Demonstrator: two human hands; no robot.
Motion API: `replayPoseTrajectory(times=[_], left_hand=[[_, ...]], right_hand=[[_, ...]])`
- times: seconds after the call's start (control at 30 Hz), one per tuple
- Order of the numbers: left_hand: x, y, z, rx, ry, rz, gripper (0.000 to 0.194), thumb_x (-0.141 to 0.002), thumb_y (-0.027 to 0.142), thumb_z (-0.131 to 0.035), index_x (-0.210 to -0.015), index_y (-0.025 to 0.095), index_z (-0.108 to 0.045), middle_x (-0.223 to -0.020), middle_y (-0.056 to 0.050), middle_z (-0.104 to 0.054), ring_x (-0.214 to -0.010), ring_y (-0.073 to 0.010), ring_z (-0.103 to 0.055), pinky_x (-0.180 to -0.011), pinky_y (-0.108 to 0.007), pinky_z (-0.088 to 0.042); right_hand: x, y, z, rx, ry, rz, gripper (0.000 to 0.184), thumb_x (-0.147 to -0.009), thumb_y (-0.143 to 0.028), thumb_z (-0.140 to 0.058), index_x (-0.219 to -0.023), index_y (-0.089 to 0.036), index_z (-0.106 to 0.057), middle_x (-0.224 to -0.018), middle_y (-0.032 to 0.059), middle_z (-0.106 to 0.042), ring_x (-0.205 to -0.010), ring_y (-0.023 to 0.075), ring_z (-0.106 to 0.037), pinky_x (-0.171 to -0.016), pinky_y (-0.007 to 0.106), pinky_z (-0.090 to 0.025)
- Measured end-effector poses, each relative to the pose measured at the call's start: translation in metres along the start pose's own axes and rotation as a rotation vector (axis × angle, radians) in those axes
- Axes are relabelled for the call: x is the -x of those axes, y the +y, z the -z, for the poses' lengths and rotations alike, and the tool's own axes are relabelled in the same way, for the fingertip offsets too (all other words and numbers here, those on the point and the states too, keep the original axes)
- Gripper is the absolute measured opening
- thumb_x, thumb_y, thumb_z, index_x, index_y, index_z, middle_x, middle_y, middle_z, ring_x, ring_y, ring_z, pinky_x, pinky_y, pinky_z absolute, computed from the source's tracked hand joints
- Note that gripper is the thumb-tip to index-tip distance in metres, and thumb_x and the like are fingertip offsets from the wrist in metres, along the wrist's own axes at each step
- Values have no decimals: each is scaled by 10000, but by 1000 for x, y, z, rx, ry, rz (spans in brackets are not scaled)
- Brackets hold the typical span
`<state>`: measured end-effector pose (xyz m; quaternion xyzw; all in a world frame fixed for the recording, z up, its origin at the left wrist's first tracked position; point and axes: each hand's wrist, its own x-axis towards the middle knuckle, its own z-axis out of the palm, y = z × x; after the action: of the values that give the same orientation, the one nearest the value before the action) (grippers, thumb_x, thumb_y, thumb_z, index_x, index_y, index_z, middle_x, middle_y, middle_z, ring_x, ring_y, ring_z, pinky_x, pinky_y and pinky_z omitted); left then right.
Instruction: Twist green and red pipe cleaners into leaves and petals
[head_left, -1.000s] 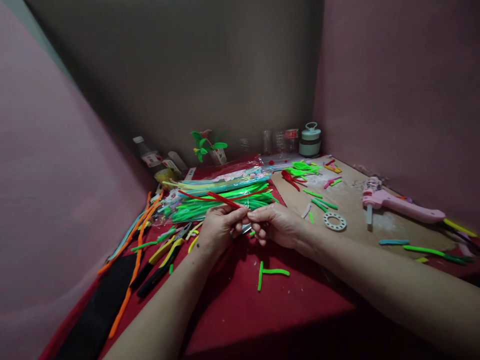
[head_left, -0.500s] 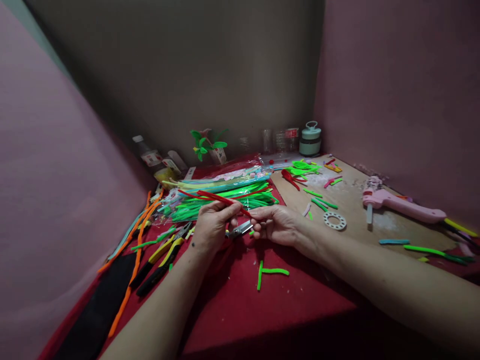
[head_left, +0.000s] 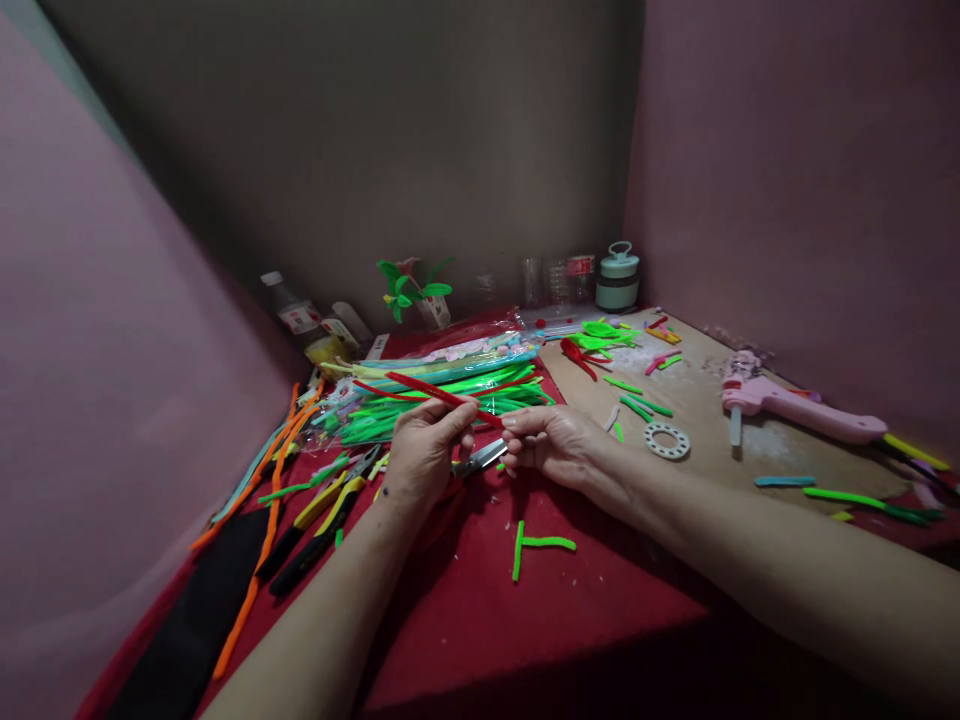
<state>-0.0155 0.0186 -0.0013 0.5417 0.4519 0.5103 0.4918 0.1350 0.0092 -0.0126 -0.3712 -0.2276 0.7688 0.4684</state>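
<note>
Two red pipe cleaners (head_left: 420,387) run side by side above the table, their loose ends pointing to the left. My left hand (head_left: 431,442) pinches them between thumb and fingers. At their right end, the thumb and forefinger of my right hand (head_left: 551,440) close on the red tip. Under the hands lies a pair of scissors (head_left: 481,458), blades toward the right and handles mostly hidden by my left hand. Behind the hands is a bundle of green pipe cleaners (head_left: 480,395) in clear plastic. Two short green pieces (head_left: 547,543) lie on the red cloth (head_left: 525,640).
Pliers (head_left: 322,525) and orange pipe cleaners (head_left: 274,510) lie at the left. On the board at right are a pink glue gun (head_left: 802,408), a white ring with holes (head_left: 667,441) and cut pieces. A pipe-cleaner plant (head_left: 420,290), bottle (head_left: 292,305) and mint jar (head_left: 618,278) stand behind.
The hands have drawn slightly apart, and more of the red pipe cleaners shows between them. The whole view has shifted a little.
</note>
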Motion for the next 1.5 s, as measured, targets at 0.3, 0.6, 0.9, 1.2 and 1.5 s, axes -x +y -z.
replayPoseTrajectory(times=[0.3, 0.6, 0.9, 1.2, 1.5], left_hand=[[8, 3, -5, -43, -27, 108, 215, -653, 307, -711, -720, 112, -650, -441, 26, -514, -370, -58, -417, -373, -177, -311], [3, 3, 3, -41, -120, 136, 178, -677, 287, -694, -713, 120, -645, -447, 31, -517, -383, -53, -434, -398, -171, -333], [4, 4, 1, -23, -112, 104, 160, -665, 279, -700, -708, 134, -647, -479, 24, -540, -424, -69, -470, -449, -194, -370], [5, 6, 1, -35, -95, 106, 168, -651, 283, -703, -688, 131, -641, -449, 29, -525, -398, -64, -437, -431, -194, -344], [5, 7, 3, -73, -50, 116, 207, -646, 318, -707, -695, 125, -651, -445, 24, -541, -374, -58, -434, -400, -180, -328]], right_hand=[[-1, 2, 3, 35, -116, -16, 154, -746, -59, -498, -626, -93, -588, -544, 36, -560, -466, 117, -524, -559, 312, -473], [-3, 1, 7, -20, -232, -186, 152, -825, -82, -462, -769, -79, -604, -552, 29, -557, -510, 97, -531, -585, 258, -480], [1, 2, 7, 25, -320, -175, 148, -823, -91, -491, -718, -93, -594, -565, -1, -519, -506, 70, -483, -553, 230, -447], [1, 3, 5, 41, -309, -196, 160, -847, -139, -495, -708, -105, -568, -530, -22, -484, -450, 49, -432, -471, 186, -381], [6, 0, -3, 171, -180, -72, 218, -856, -193, -501, -662, -110, -553, -497, -4, -509, -408, 78, -446, -437, 232, -420]])
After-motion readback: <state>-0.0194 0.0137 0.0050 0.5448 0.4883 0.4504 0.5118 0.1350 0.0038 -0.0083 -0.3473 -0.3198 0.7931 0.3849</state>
